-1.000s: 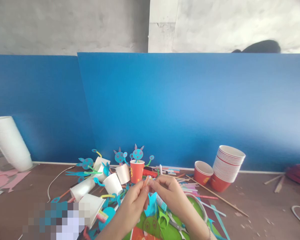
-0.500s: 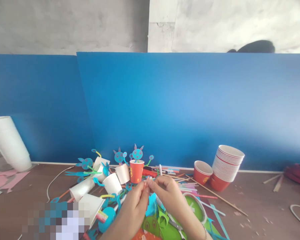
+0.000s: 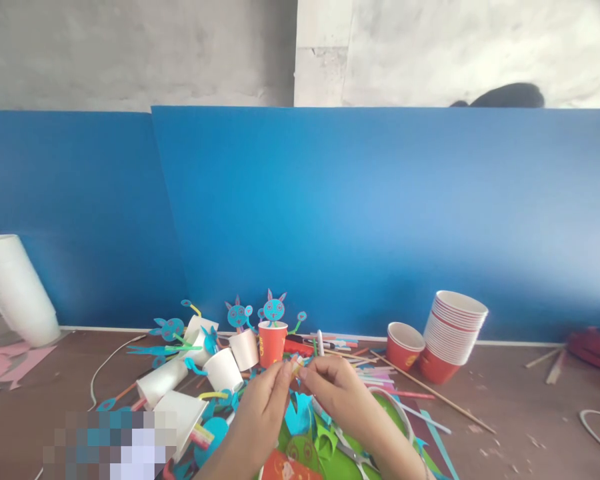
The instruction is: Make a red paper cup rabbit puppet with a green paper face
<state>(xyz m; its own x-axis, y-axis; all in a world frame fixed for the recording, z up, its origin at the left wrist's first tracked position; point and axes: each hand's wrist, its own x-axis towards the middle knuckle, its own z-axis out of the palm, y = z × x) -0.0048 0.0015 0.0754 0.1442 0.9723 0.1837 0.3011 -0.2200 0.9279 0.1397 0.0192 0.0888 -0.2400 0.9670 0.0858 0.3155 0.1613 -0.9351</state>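
Fingertips together above the cluttered table, my left hand (image 3: pixel 264 403) and my right hand (image 3: pixel 339 393) are both closed in a pinch. Between them is a small whitish-yellow piece (image 3: pixel 297 364), too small and too covered to name. Below the hands lie a blue paper cutout (image 3: pixel 300 417), scissors (image 3: pixel 354 455), green paper (image 3: pixel 334 465) and a red-orange sheet (image 3: pixel 284 469). Behind them a red paper cup (image 3: pixel 273 345) stands with a blue paper animal figure (image 3: pixel 274 309) rising from it.
White paper cups (image 3: pixel 223 370) with blue cutouts lie and stand at the left. To the right are a cup stack (image 3: pixel 455 333), a red cup (image 3: pixel 405 345), a wooden stick (image 3: pixel 445 393) and a white tape ring (image 3: pixel 407 417). A blue partition (image 3: pixel 330 200) closes the back.
My hands have parted slightly at the fingertips, and more of the small piece shows between them. My left hand has shifted a little to the left.
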